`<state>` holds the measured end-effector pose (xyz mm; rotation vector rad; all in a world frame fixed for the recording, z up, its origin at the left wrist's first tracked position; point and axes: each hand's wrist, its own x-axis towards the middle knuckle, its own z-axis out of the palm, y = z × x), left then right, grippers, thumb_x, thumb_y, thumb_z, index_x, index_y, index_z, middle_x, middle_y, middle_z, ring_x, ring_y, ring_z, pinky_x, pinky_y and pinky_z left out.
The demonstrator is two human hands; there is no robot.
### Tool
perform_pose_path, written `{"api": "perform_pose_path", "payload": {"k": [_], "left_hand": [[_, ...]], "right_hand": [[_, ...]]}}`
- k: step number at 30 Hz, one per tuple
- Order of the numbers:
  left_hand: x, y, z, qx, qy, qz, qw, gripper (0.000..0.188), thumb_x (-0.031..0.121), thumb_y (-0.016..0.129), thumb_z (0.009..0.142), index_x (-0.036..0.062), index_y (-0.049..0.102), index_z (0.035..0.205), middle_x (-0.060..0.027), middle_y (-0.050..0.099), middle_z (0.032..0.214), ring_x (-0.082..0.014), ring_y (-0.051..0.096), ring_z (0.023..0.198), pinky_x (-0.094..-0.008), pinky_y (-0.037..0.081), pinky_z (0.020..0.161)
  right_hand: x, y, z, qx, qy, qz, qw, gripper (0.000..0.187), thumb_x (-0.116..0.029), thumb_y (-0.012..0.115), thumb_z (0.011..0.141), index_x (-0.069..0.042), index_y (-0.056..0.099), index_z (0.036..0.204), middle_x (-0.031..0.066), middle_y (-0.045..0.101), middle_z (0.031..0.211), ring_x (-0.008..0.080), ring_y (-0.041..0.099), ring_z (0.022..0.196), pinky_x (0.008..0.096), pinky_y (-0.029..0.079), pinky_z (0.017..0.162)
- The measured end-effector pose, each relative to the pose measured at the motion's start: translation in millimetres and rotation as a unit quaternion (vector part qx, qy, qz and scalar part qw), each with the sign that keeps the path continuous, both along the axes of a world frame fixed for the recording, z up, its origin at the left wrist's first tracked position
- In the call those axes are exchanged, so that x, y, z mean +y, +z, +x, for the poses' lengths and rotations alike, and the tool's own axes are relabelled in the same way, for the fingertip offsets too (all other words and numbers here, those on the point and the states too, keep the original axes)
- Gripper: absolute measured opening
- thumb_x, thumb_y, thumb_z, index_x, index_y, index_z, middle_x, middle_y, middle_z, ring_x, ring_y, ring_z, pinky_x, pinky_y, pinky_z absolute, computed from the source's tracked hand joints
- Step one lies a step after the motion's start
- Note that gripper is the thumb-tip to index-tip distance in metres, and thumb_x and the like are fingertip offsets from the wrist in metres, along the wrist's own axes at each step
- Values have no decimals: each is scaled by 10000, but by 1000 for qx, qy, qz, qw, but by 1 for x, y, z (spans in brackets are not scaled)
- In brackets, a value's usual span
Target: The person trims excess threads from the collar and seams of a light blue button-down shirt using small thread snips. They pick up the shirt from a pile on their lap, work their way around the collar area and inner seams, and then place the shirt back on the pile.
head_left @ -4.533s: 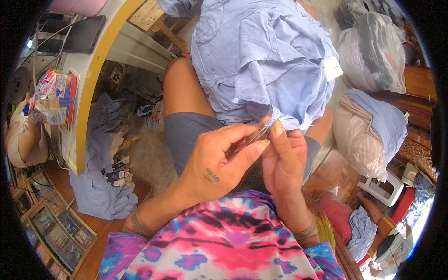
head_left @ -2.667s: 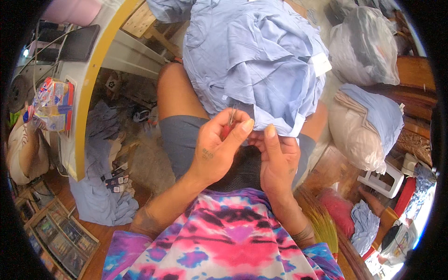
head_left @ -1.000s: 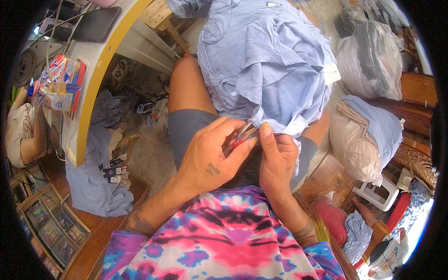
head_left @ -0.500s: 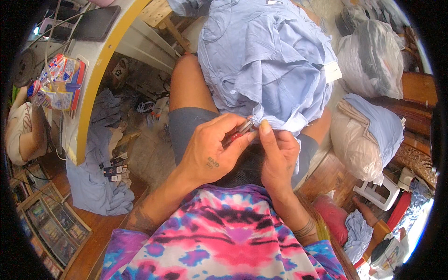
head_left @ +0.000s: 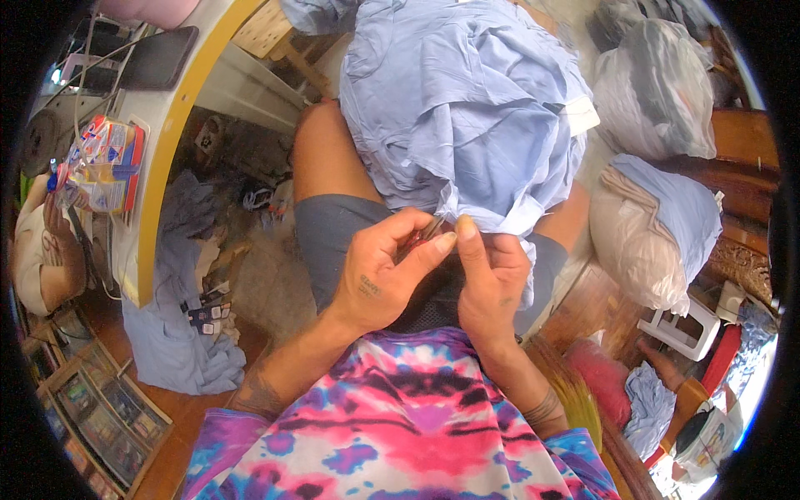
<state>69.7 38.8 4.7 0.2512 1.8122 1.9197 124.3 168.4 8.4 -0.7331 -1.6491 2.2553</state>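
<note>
Soft, crumpled light-blue garment [head_left: 467,100] heaped over the lap, thin woven cloth with folded hems, lower edge hanging at 12 o'clock from both hands. Left hand [head_left: 383,275] curled tight around a small slim reddish tool [head_left: 419,236], thumb and forefinger pinching it, tip aimed toward the hem at 1 o'clock. Right hand [head_left: 487,279] just beside, at 3 o'clock of the left, fingertips closed on the garment's edge, thumb pressed against the left thumb. Grey shorts [head_left: 333,242] smooth beneath. Curved yellow-edged table [head_left: 167,167] well apart at 9 o'clock; blue cloth [head_left: 179,333] limp on the floor at 8 o'clock. Bulging plastic bags [head_left: 650,225] at 3 o'clock, crowding that side; little free room between knees and table.
</note>
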Motion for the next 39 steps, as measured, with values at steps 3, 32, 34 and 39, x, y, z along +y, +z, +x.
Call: {"api": "perform_pose_path", "payload": {"k": [3, 32, 34, 39], "left_hand": [[-1, 9, 2, -247, -11, 129, 960, 141, 172, 651, 1009, 35, 629, 1033, 37, 511, 725, -18, 369, 493, -210, 267, 438], [4, 20, -21, 64, -3, -34, 997, 238, 42, 752, 904, -4, 686, 1129, 74, 520, 754, -3, 438, 670, -174, 357, 611], [10, 18, -21, 102, -7, -51, 993, 210, 45, 750, 910, -4, 692, 1106, 73, 530, 758, -11, 454, 689, -175, 380, 649], [17, 12, -29, 33, -36, -67, 997, 131, 110, 708, 963, 7, 671, 1034, 56, 539, 731, -12, 452, 618, -177, 375, 575]], "right_hand": [[-2, -3, 1, 1, -11, -21, 1000, 190, -129, 678, 1008, 48, 686, 1077, 65, 715, 973, 87, 646, 885, 230, 507, 780], [18, 8, 6, -15, -10, 13, 1000, 172, -123, 625, 1034, 45, 644, 1067, 133, 723, 935, 156, 692, 856, 299, 553, 819], [15, 8, 5, 6, -20, 37, 999, 166, -109, 630, 1029, 51, 643, 1073, 131, 723, 935, 156, 691, 867, 293, 549, 820], [16, 2, 4, 18, -23, 36, 999, 205, -141, 627, 1035, 57, 642, 1086, 133, 725, 944, 163, 691, 875, 304, 549, 818]]}}
